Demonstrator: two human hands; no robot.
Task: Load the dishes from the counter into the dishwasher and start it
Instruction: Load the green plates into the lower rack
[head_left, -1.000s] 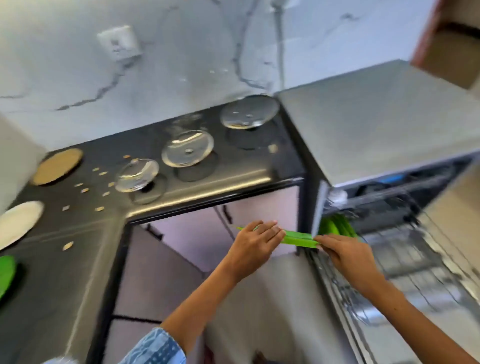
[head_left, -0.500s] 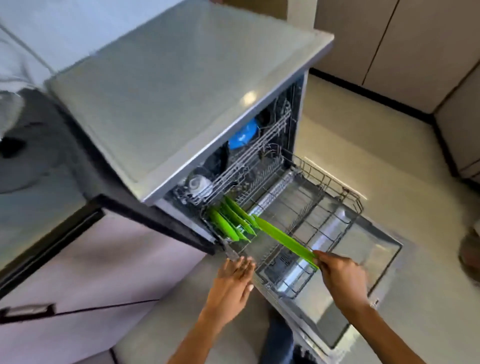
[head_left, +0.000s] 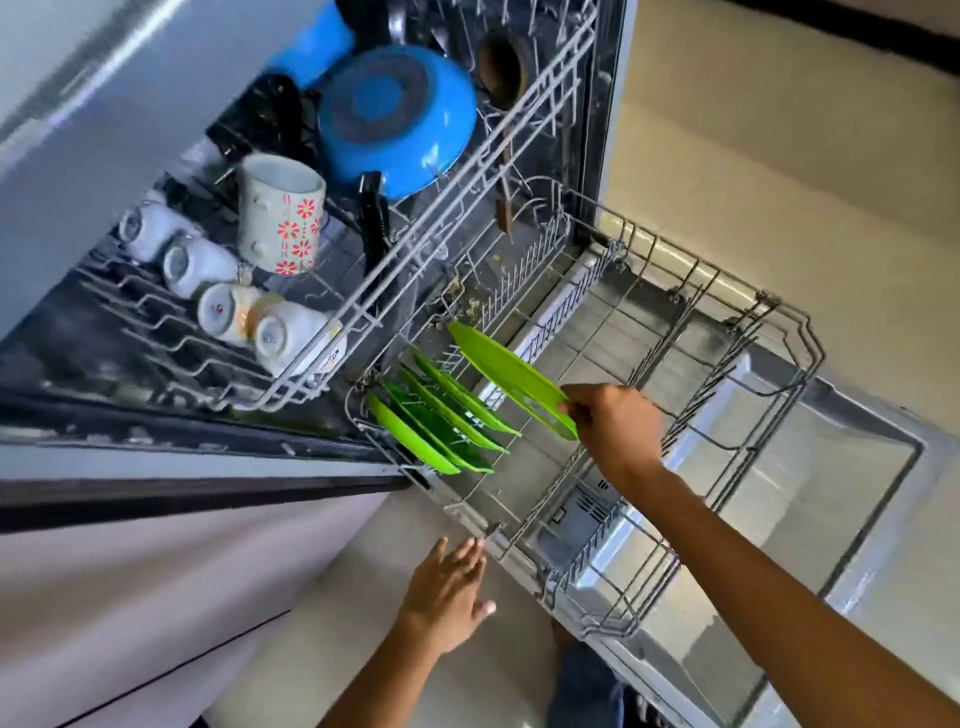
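The lower rack (head_left: 691, 499) is the reference landmark; it is pulled out over the open dishwasher door (head_left: 810, 499).

Nearest the camera, the left hand (head_left: 449, 597) hovers just outside the rack's near-left rim, fingers straight and spread, holding nothing. It does not appear to touch the wire.

Further in, the right hand (head_left: 618, 431) pinches the near edge of a green plate (head_left: 511, 379) between thumb and fingers. The plate is tilted on edge above the rack's left section, its far edge pointing toward the tub.

Risks, as judgements:
- The grip covers one rim only. The plate could pivot or slip and drop onto the wires.
- If the plate misses the tines, it may lean onto the stacked green plates (head_left: 441, 421) and tip them.
- The rack is unsupported by the left hand and may roll if struck.

Containers:
- Lower rack: about four green plates stand on edge in the left rear corner, just left of the held plate. The remainder shows bare wire.
- Upper rack (head_left: 363, 312), above and behind: a row of small white cups (head_left: 218, 280), a floral mug (head_left: 280, 213) and a blue pan (head_left: 397, 119), bottom outward.
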